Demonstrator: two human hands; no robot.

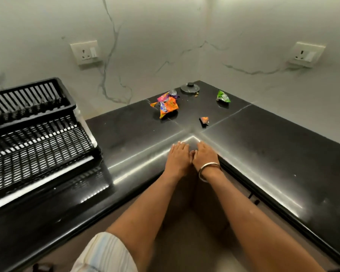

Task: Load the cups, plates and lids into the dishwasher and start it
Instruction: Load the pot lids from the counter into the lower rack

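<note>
Both hands are just parked flat on the black counter (pixel 263 146), right at its inner corner where the two runs meet. Left hand (pixel 178 157) and right hand (pixel 204 155) sit side by side, palms down, fingers straight and relaxed, gripping nothing; the thumbs look to be touching. Both forearms reach straight out over the front edge, and there's a metal bangle (pixel 208 170) on the right wrist.

The only task item I can spot is a round dark lid (pixel 189 87) with a knob on top, lying flat way back in the far corner against the marble wall, well apart from the hands. Near it: a crumpled orange wrapper (pixel 168 106), a green wrapper (pixel 222 96), and a small wrapper scrap (pixel 204 120) closer in. A black two-tier dish rack (pixel 34 134) stands on the left run of the counter.
</note>
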